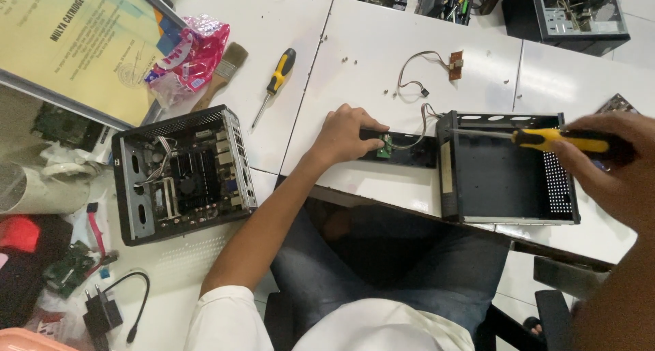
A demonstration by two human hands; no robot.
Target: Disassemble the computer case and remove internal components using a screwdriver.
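My left hand [344, 134] rests on a long black front panel [409, 151] lying flat on the white table, its fingers by a small green circuit board [386, 148]. In my right hand [607, 167] is a yellow-and-black screwdriver [556, 140], gripped by the handle. Its shaft points left across the top of an empty black metal computer case [505, 177], with the tip near the case's upper left corner. Thin wires [423, 122] run from the panel toward the case.
An open small computer case with a board and fan [183, 173] sits at the left. A second yellow screwdriver [274, 83], a paintbrush [222, 75], a pink bag [187, 57], a small wired board [454, 62], loose screws and a power adapter [102, 313] lie around. The table's near edge runs past my knees.
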